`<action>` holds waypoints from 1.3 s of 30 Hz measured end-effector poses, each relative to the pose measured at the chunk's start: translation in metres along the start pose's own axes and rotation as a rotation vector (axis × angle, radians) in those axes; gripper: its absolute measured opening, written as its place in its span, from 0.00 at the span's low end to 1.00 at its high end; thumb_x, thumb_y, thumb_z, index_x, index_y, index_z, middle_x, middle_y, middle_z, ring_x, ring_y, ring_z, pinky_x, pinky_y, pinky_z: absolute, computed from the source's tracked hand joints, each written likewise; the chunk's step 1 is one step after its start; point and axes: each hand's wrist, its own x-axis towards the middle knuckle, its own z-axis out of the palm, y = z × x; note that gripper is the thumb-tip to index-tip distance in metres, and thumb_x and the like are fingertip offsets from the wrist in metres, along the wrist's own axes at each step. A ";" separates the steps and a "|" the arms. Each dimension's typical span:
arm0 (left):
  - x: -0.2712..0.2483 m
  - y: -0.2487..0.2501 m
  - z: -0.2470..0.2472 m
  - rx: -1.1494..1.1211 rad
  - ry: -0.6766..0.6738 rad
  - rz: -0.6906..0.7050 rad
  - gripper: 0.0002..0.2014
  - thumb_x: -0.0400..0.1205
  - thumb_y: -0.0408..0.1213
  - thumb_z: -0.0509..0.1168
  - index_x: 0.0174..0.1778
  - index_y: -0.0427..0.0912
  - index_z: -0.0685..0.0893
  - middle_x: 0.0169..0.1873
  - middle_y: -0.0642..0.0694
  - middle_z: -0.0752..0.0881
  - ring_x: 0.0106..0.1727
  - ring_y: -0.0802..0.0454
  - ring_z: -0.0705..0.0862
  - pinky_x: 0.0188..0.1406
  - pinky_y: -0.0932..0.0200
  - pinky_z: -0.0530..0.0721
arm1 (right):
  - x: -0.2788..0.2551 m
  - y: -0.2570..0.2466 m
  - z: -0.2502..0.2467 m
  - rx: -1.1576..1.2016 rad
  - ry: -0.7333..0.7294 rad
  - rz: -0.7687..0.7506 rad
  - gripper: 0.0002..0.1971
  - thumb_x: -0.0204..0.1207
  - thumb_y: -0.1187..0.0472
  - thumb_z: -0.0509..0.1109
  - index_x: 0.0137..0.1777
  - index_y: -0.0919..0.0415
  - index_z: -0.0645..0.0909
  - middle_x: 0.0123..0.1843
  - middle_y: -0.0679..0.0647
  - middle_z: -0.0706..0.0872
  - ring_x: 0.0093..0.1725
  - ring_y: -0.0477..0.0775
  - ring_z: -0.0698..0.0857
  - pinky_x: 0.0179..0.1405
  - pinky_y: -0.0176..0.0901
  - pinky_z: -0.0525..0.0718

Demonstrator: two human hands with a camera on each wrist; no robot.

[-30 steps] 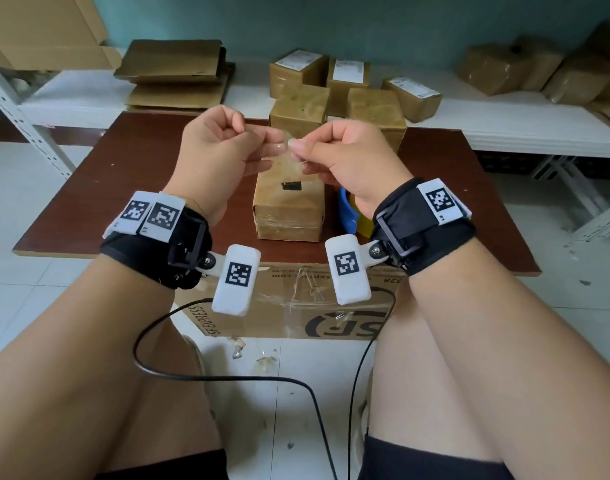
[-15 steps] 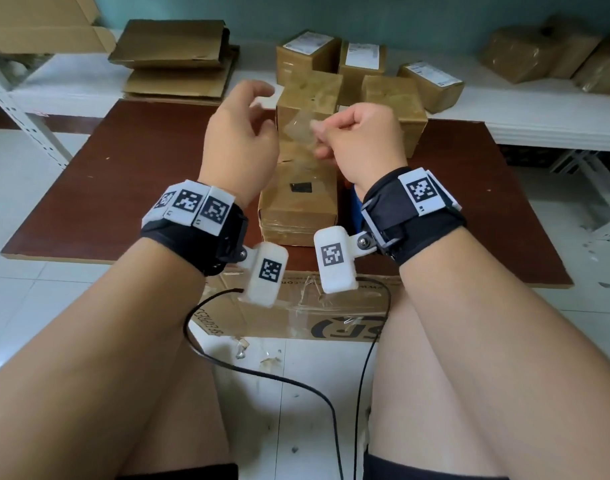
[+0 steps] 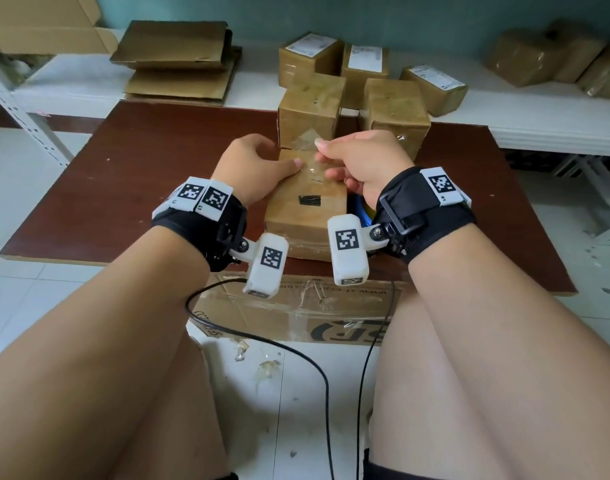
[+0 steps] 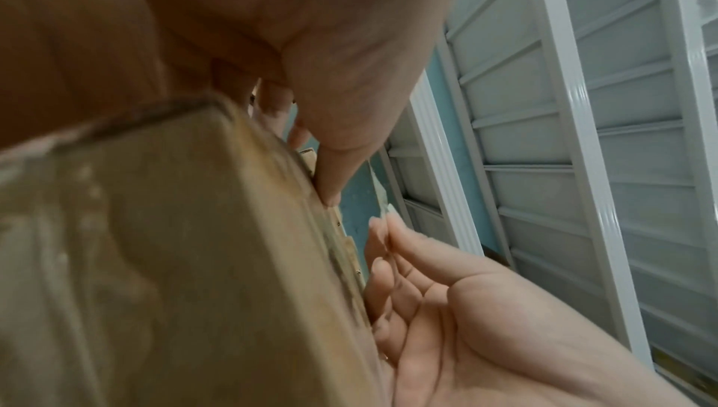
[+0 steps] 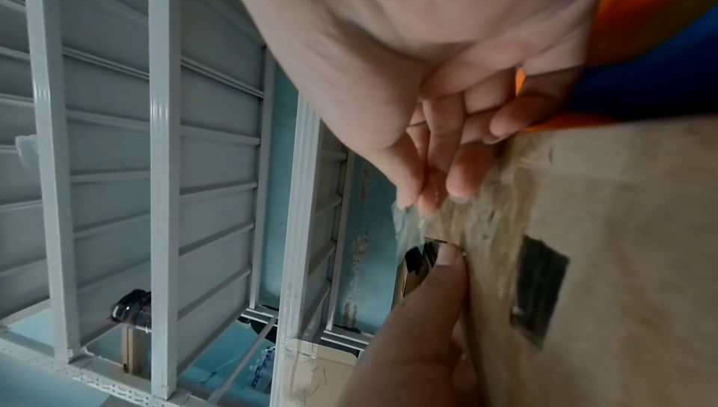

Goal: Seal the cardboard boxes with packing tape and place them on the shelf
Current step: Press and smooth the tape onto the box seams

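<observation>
Hands meet over a cardboard box [image 3: 305, 209] that lies on the brown table [image 3: 123, 188], near its front edge. The right hand [image 3: 362, 164] is at about 1 o'clock from the middle of the box. Its thumb and first finger pinch a short strip of clear tape [image 3: 308, 142], and the strip stands up a little from the top of the box. The other fingers [image 5: 464, 174] of this hand are curled loosely, and their tips are against the box top. The left hand [image 3: 255, 168] is at about 11 o'clock from the middle of the box. Its thumb [image 3: 289, 166] lies flat and presses on the box top, just beside the lower end of the tape. The rest of its fingers bend over the far edge of the box, so this hand steadies the box; how tight it grips I cannot tell. In the left wrist view the thumb tip touches the edge of the box, and the right fingers [image 4: 388, 229] hold the tape a little apart from it.

On top of the box there is a small black mark [image 3: 309, 200]. A blue and orange tape roll [image 3: 360, 209] is at 3 o'clock of the box, mostly hidden behind the right wrist. At 12 o'clock, other sealed boxes [image 3: 310, 109] stand on the far part of the table and on the white shelf [image 3: 539, 116].
</observation>
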 end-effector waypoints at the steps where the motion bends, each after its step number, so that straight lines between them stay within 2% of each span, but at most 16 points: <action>1: -0.002 0.000 0.000 -0.011 -0.036 0.007 0.23 0.77 0.57 0.81 0.65 0.51 0.91 0.51 0.49 0.94 0.49 0.47 0.95 0.52 0.41 0.96 | -0.001 0.001 -0.001 -0.013 -0.002 -0.003 0.07 0.82 0.57 0.82 0.48 0.61 0.91 0.45 0.51 0.97 0.28 0.45 0.84 0.25 0.35 0.71; 3: -0.007 0.000 0.001 -0.009 -0.085 0.023 0.11 0.81 0.53 0.79 0.54 0.52 0.95 0.47 0.44 0.96 0.46 0.45 0.95 0.52 0.41 0.96 | -0.004 0.002 -0.003 -0.044 -0.003 -0.007 0.07 0.81 0.57 0.82 0.47 0.60 0.92 0.45 0.51 0.97 0.27 0.44 0.83 0.26 0.35 0.71; 6: -0.013 -0.004 0.000 -0.015 -0.081 0.031 0.10 0.83 0.52 0.78 0.47 0.49 0.96 0.43 0.41 0.96 0.44 0.42 0.95 0.50 0.40 0.97 | -0.009 0.003 -0.008 -0.070 -0.035 -0.012 0.08 0.80 0.55 0.83 0.47 0.60 0.92 0.45 0.50 0.97 0.27 0.44 0.82 0.28 0.36 0.72; 8: -0.016 -0.006 -0.002 -0.024 -0.057 0.050 0.10 0.84 0.50 0.77 0.47 0.47 0.96 0.41 0.39 0.95 0.42 0.40 0.96 0.47 0.41 0.97 | -0.012 0.003 -0.009 -0.080 -0.059 -0.011 0.08 0.80 0.54 0.83 0.48 0.59 0.92 0.45 0.49 0.97 0.29 0.43 0.82 0.30 0.36 0.73; 11: -0.020 -0.007 -0.003 0.006 -0.033 0.068 0.11 0.88 0.47 0.74 0.48 0.45 0.95 0.38 0.38 0.94 0.38 0.40 0.95 0.40 0.48 0.97 | -0.016 0.004 -0.011 -0.067 -0.070 -0.005 0.09 0.80 0.54 0.83 0.52 0.60 0.93 0.45 0.49 0.97 0.30 0.43 0.82 0.31 0.36 0.73; 13: -0.022 -0.008 -0.004 0.023 -0.031 0.061 0.12 0.89 0.47 0.72 0.47 0.44 0.94 0.39 0.37 0.94 0.39 0.38 0.95 0.40 0.47 0.97 | -0.019 0.005 -0.012 -0.058 -0.076 0.003 0.09 0.80 0.55 0.82 0.53 0.60 0.93 0.46 0.49 0.97 0.31 0.44 0.82 0.31 0.36 0.73; 16: -0.026 -0.007 -0.002 0.083 -0.056 0.062 0.21 0.83 0.59 0.76 0.50 0.41 0.90 0.38 0.41 0.93 0.37 0.42 0.95 0.41 0.43 0.97 | -0.021 0.007 -0.011 -0.046 -0.074 0.016 0.08 0.80 0.55 0.82 0.52 0.60 0.93 0.45 0.50 0.97 0.30 0.43 0.82 0.31 0.36 0.72; 18: -0.030 -0.007 0.000 0.125 -0.096 0.063 0.29 0.76 0.66 0.79 0.55 0.42 0.87 0.44 0.44 0.92 0.40 0.46 0.96 0.40 0.45 0.97 | -0.023 0.008 -0.009 -0.020 -0.060 0.024 0.08 0.80 0.55 0.82 0.51 0.60 0.93 0.45 0.49 0.97 0.29 0.42 0.82 0.30 0.36 0.70; 21: -0.032 -0.008 0.001 0.104 -0.082 0.053 0.28 0.78 0.62 0.79 0.57 0.40 0.84 0.48 0.41 0.92 0.41 0.45 0.96 0.39 0.41 0.97 | -0.025 0.009 -0.006 0.036 -0.045 0.023 0.06 0.81 0.56 0.82 0.49 0.58 0.91 0.43 0.48 0.96 0.29 0.40 0.82 0.28 0.34 0.71; 25: -0.032 -0.008 -0.003 0.050 -0.027 0.010 0.23 0.84 0.54 0.76 0.52 0.33 0.85 0.40 0.34 0.93 0.36 0.37 0.95 0.42 0.35 0.96 | -0.029 0.008 -0.003 0.180 -0.002 0.009 0.06 0.82 0.57 0.81 0.51 0.57 0.88 0.41 0.47 0.95 0.30 0.42 0.85 0.28 0.34 0.73; 28: -0.034 -0.007 -0.007 0.146 0.043 0.016 0.24 0.85 0.56 0.74 0.44 0.33 0.87 0.37 0.33 0.94 0.39 0.36 0.95 0.47 0.38 0.96 | -0.034 0.005 -0.004 0.165 0.073 -0.009 0.05 0.83 0.55 0.80 0.52 0.55 0.89 0.45 0.46 0.95 0.36 0.43 0.86 0.30 0.31 0.80; 30: -0.037 -0.005 -0.008 0.288 0.071 0.014 0.26 0.85 0.60 0.70 0.49 0.35 0.87 0.45 0.35 0.94 0.44 0.36 0.94 0.42 0.44 0.92 | -0.036 0.005 -0.005 0.231 0.070 -0.007 0.07 0.84 0.57 0.80 0.57 0.59 0.89 0.45 0.48 0.95 0.39 0.44 0.87 0.37 0.34 0.85; 31: -0.038 -0.004 -0.007 0.343 0.072 0.013 0.27 0.83 0.63 0.69 0.54 0.37 0.86 0.52 0.37 0.92 0.47 0.38 0.92 0.38 0.49 0.87 | -0.037 0.006 -0.004 0.296 0.059 -0.004 0.09 0.83 0.59 0.80 0.59 0.63 0.89 0.44 0.50 0.94 0.40 0.45 0.89 0.40 0.35 0.88; 32: -0.040 -0.003 -0.005 0.378 0.061 0.010 0.32 0.81 0.67 0.68 0.61 0.39 0.85 0.60 0.39 0.89 0.52 0.40 0.90 0.39 0.50 0.83 | -0.038 0.007 -0.003 0.370 0.046 -0.001 0.10 0.83 0.62 0.80 0.60 0.66 0.89 0.43 0.52 0.94 0.41 0.46 0.90 0.43 0.36 0.90; 35: -0.044 -0.004 0.001 0.373 0.006 -0.035 0.51 0.71 0.78 0.72 0.76 0.40 0.75 0.69 0.43 0.82 0.65 0.41 0.85 0.51 0.50 0.81 | -0.044 0.008 0.004 0.485 0.016 -0.018 0.05 0.82 0.67 0.80 0.52 0.67 0.88 0.40 0.54 0.92 0.40 0.48 0.91 0.47 0.38 0.92; 39: -0.043 -0.005 0.004 0.281 0.056 -0.121 0.54 0.70 0.77 0.75 0.79 0.39 0.69 0.72 0.41 0.81 0.69 0.39 0.84 0.62 0.45 0.87 | -0.050 0.007 0.014 0.481 0.012 -0.054 0.05 0.83 0.67 0.79 0.49 0.67 0.86 0.39 0.55 0.92 0.38 0.50 0.90 0.51 0.38 0.93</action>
